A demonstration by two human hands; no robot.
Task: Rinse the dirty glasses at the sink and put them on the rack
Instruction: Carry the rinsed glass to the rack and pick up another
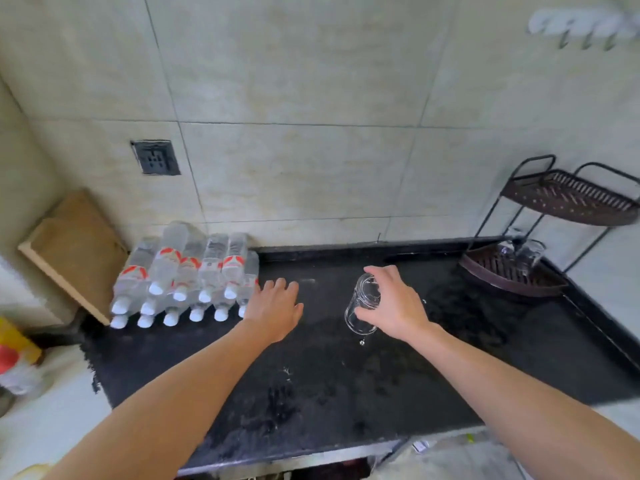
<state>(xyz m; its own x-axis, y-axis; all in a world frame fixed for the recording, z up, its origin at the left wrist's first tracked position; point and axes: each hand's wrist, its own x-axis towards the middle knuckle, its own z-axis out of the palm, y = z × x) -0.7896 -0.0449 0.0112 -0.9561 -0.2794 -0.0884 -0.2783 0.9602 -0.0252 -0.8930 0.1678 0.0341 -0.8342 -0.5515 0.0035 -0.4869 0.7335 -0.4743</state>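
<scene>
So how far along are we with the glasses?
Done: at least one clear glass sits on the rack, lower shelf. In hand: the right hand grips a dripping glass above the counter; the left hand is open. Left: racking it. No sink or other dirty glasses show.

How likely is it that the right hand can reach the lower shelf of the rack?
Probably yes: between the right hand, holding a glass, and the lower shelf lies only bare counter. A second glass already sits there.
</scene>
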